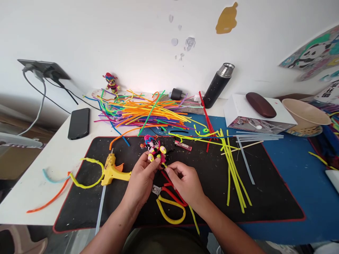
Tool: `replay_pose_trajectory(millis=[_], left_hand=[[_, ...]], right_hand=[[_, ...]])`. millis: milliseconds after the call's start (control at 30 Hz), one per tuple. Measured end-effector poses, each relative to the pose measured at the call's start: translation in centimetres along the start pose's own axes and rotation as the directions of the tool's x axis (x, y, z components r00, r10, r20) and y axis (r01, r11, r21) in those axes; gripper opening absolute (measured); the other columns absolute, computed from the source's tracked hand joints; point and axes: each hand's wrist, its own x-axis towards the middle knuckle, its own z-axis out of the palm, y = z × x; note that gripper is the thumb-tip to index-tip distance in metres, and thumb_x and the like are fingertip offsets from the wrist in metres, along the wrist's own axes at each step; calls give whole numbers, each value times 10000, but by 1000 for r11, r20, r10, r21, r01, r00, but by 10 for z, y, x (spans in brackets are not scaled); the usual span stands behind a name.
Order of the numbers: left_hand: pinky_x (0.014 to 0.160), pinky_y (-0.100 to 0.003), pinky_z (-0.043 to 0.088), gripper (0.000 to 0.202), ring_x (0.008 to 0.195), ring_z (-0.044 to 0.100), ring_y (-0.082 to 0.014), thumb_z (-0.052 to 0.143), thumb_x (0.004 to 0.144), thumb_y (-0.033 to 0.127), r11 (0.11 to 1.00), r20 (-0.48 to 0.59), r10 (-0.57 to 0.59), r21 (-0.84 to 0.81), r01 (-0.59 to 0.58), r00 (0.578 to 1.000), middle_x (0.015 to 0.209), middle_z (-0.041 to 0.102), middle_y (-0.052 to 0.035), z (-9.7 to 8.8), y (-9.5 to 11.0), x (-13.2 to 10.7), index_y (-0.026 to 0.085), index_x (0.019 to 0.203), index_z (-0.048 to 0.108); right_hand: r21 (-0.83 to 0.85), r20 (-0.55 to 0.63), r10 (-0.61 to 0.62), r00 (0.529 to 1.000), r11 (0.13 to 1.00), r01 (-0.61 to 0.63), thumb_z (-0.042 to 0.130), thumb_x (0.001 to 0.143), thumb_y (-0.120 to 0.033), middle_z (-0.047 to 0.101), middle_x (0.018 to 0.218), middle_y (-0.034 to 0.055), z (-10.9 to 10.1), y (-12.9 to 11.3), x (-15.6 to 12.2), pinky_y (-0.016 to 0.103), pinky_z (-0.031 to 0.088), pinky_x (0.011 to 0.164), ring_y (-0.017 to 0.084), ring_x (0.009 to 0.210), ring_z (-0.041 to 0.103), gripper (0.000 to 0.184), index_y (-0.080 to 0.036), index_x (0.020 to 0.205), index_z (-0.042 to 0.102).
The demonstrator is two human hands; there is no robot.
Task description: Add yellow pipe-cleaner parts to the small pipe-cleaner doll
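My left hand (141, 176) is closed around the lower body of a small pipe-cleaner doll (153, 145), which has a pink and blue head and pale yellow and pink round parts. With thumb and forefinger, my right hand (186, 181) pinches the doll's lower right end, where a bit of yellow shows; exactly what lies between the fingertips is partly hidden. Below the hands, scissors (172, 208) with red and yellow handles lie on the black mat (209, 197). A yellow glue gun (111, 171) with a clear glue stick rests just left of my left hand.
Loose pipe cleaners (148, 113) of many colours are heaped at the back, and yellow-green ones (234, 176) lie on the right. A similar doll (111, 83), phone (78, 123), black flask (218, 86), white box (254, 113) and bowl (307, 111) stand around the mat.
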Motion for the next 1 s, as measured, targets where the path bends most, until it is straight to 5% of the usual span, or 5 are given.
replay_pose_trajectory(millis=[433, 733, 1000], left_hand=[[832, -255, 502, 404, 872, 669, -165, 978, 662, 253, 998, 9, -21, 59, 20, 1000, 941, 755, -21, -1, 0, 0, 188, 973, 728], [813, -241, 519, 429, 846, 680, -152, 991, 644, 244, 998, -11, -29, 58, 30, 1000, 951, 775, -28, 2, 1, 0, 181, 997, 756], [819, -249, 533, 412, 833, 700, -162, 1000, 630, 254, 997, 4, -43, 68, 42, 999, 908, 797, -39, -4, 4, 2, 174, 966, 775]], right_hand=[[-92, -37, -50, 998, 995, 46, 619, 942, -302, 381, 517, -89, 1, 4, 0, 244, 333, 520, 105, 479, 363, 249, -208, 714, 646], [-37, -20, -22, 1000, 999, 22, 606, 966, -318, 425, 524, -77, 0, 1, 1, 244, 331, 503, 110, 480, 397, 252, -212, 740, 643], [108, 116, 54, 992, 992, -67, 608, 1012, -414, 544, 558, -56, -2, 5, -3, 223, 396, 460, 115, 455, 499, 258, -207, 881, 689]])
